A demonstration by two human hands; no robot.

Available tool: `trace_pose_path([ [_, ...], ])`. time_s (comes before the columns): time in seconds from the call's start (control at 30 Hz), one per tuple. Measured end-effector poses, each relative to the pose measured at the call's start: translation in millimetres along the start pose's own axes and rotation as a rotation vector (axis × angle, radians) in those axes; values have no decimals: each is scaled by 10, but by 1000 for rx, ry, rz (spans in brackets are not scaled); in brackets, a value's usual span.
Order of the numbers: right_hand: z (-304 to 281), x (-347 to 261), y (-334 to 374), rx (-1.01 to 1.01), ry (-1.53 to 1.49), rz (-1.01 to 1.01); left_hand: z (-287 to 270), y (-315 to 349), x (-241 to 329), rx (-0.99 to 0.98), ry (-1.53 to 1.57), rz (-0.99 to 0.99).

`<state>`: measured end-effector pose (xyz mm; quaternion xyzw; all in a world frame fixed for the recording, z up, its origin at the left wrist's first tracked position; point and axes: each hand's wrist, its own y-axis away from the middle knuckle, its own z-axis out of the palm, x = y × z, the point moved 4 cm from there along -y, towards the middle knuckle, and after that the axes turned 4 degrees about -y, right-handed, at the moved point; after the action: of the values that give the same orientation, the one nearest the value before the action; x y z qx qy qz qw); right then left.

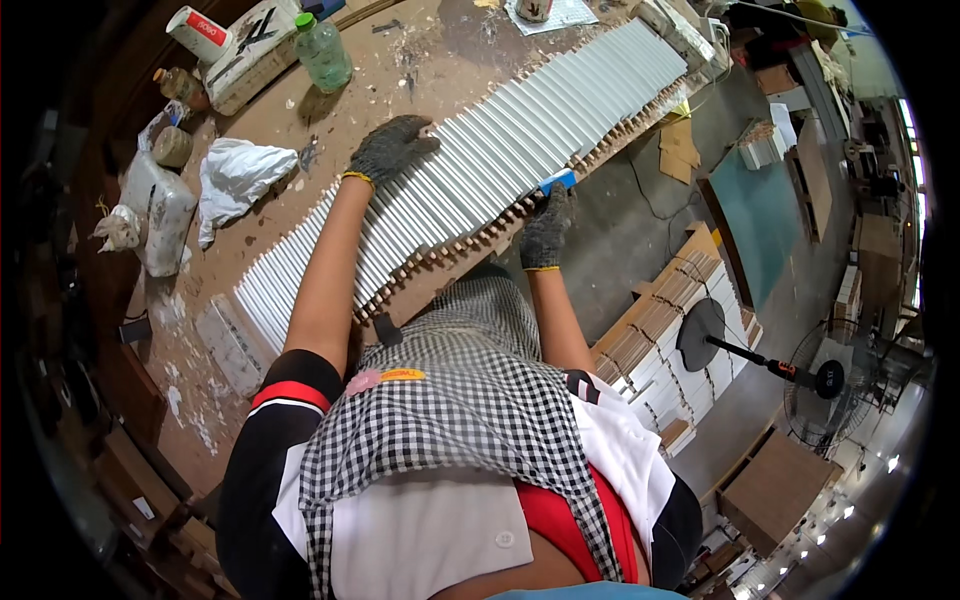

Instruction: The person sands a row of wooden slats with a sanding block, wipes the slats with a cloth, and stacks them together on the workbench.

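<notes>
A long row of narrow white strips (480, 165) lies side by side on the worktable, with bare brown ends along the edge nearer me. My left hand (393, 150), in a dark grey knit glove with a yellow cuff, rests on the far side of the row, fingers stretched out over the strips and holding nothing. At the near edge my right hand (547, 228), gloved alike, is closed on a small blue block (557, 182). The block touches or nearly touches the strip ends; my fingers partly cover it, and its exact kind cannot be made out.
On the stained worktable (400, 75) stand a green-capped bottle (323, 55), a red-and-white cup (200, 35) and a crumpled white cloth (240, 180). White blocks (235, 340) (680, 35) bound the row's ends. Stacked bundled boards (670, 330) and a fan (825, 380) stand right.
</notes>
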<state>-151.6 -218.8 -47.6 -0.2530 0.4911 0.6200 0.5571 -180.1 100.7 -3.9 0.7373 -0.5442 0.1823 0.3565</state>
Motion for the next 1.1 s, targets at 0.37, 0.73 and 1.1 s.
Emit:
trace_pose_path([
  [0.37,1503,-988,-982,-577,1250,-789,120,-209,316,7,113,28],
  [0.73,2319,-721,-1325,-1065,1802,-1118,98,-182,258,72,92,88],
  [1.1,2294,-643,-1028,-1257,1653,-939,14,-149,309,106,-47,130],
])
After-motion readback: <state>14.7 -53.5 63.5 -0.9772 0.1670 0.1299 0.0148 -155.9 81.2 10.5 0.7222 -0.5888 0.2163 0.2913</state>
